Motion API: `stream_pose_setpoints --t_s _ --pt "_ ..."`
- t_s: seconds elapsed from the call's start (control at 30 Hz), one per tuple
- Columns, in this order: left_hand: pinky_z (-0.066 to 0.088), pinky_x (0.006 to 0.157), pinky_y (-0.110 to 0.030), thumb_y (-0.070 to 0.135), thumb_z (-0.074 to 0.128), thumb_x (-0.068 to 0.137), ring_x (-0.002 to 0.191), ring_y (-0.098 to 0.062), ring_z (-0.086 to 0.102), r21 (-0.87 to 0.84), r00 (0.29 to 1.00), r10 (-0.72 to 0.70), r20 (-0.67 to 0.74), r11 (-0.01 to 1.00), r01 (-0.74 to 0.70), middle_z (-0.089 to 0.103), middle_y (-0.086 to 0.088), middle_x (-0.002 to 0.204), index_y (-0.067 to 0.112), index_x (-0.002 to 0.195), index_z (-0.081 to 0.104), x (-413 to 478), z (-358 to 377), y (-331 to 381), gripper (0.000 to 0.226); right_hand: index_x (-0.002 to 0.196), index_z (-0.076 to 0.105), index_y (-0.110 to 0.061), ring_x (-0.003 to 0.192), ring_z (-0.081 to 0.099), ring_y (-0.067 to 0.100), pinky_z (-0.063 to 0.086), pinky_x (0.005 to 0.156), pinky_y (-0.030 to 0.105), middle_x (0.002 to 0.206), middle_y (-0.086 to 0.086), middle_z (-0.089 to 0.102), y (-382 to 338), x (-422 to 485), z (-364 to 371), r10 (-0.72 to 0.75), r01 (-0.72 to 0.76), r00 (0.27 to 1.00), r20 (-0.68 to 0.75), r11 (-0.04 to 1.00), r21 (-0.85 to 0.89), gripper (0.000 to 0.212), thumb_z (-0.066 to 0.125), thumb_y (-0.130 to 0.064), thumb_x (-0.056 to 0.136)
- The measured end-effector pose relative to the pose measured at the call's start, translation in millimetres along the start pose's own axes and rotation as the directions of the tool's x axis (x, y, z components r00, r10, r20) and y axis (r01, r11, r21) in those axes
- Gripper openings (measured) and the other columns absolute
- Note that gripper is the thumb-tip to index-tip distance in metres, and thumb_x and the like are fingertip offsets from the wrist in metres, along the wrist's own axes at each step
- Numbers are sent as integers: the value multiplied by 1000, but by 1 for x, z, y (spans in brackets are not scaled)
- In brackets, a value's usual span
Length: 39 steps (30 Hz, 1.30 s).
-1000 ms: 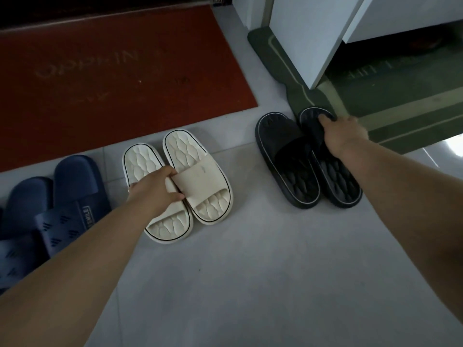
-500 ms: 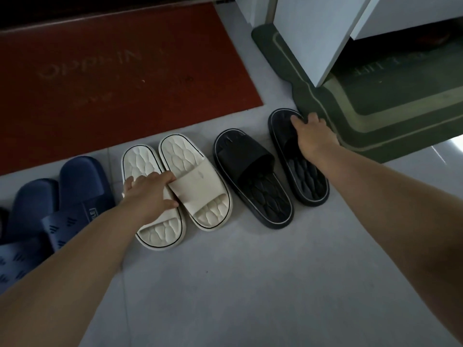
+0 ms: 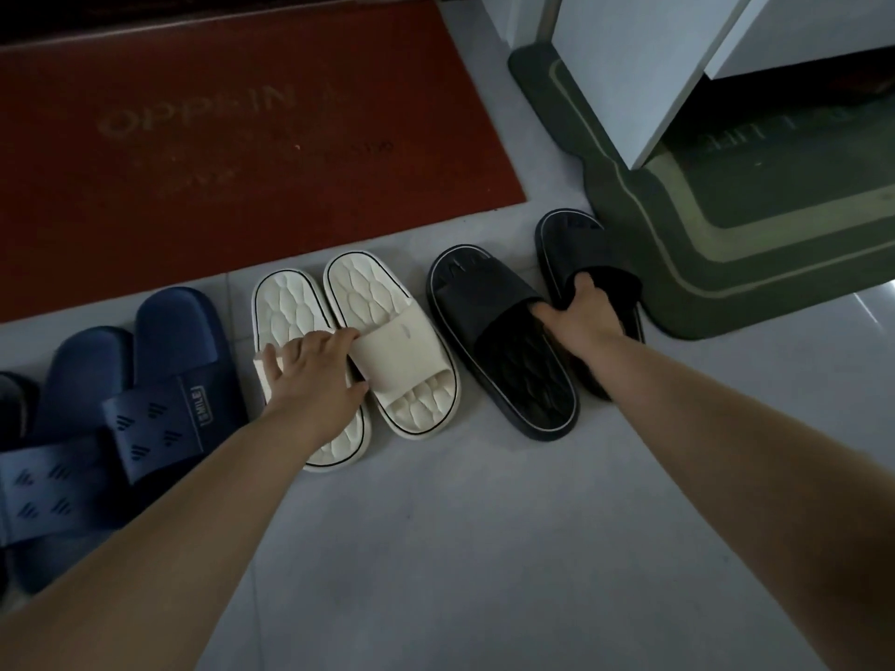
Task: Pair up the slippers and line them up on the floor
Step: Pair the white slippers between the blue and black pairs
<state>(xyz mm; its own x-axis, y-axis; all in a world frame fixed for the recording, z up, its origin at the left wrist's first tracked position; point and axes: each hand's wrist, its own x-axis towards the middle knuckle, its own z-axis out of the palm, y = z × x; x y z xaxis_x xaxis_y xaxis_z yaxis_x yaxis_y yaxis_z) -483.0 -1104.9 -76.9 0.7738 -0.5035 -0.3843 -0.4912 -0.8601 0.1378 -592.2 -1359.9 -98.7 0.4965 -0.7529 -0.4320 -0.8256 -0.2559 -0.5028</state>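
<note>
Two cream slippers (image 3: 382,302) lie side by side on the grey floor, toes away from me. My left hand (image 3: 310,375) lies over the left one's strap, thumb tucked at the edge of the right one's strap. To their right is the black pair. The left black slipper (image 3: 484,293) is close to the cream pair. The right black slipper (image 3: 576,244) sits a little farther back. My right hand (image 3: 581,317) grips between them, thumb in the left opening and fingers under the right strap. A navy pair (image 3: 184,341) lies at the left, one overlapping the other.
A red doormat (image 3: 242,138) lies just beyond the slippers. A green mat (image 3: 726,244) touches the right black slipper, under a white cabinet (image 3: 629,65). Another dark slipper (image 3: 9,404) shows at the far left edge. Bare grey floor (image 3: 460,549) spreads toward me.
The black pair has moved left, next to the cream pair. My right hand slid back from the right black slipper's toe to the straps. My left hand's fingers have spread over the cream strap.
</note>
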Motion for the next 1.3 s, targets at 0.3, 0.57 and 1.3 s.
stream_pose_setpoints --t_s 0.3,0.57,1.3 --pt "2 120 -46 30 54 88 143 -28 14 -102 999 12 -51 995 -18 22 -2 150 29 144 24 -8 0 -1 63 122 49 4 115 51 42 42 90 39 124 30 54 4 14 -6 -166 132 975 -148 968 -214 35 37 -19 98" --pt "0 120 -44 25 53 89 145 -27 6 -142 999 33 -18 989 -35 13 -2 154 28 147 17 -17 -4 -7 68 128 48 1 116 53 42 43 95 38 127 29 55 2 13 -7 -103 90 989 -107 988 -125 39 42 -22 97" --pt "11 118 -37 24 52 91 141 -22 18 -208 1000 14 1 978 -14 28 3 150 28 146 21 -99 -41 -111 63 128 43 -28 110 53 30 40 87 38 119 7 56 -145 -95 102 -441 756 626 643 544 -363 50 65 -30 84"
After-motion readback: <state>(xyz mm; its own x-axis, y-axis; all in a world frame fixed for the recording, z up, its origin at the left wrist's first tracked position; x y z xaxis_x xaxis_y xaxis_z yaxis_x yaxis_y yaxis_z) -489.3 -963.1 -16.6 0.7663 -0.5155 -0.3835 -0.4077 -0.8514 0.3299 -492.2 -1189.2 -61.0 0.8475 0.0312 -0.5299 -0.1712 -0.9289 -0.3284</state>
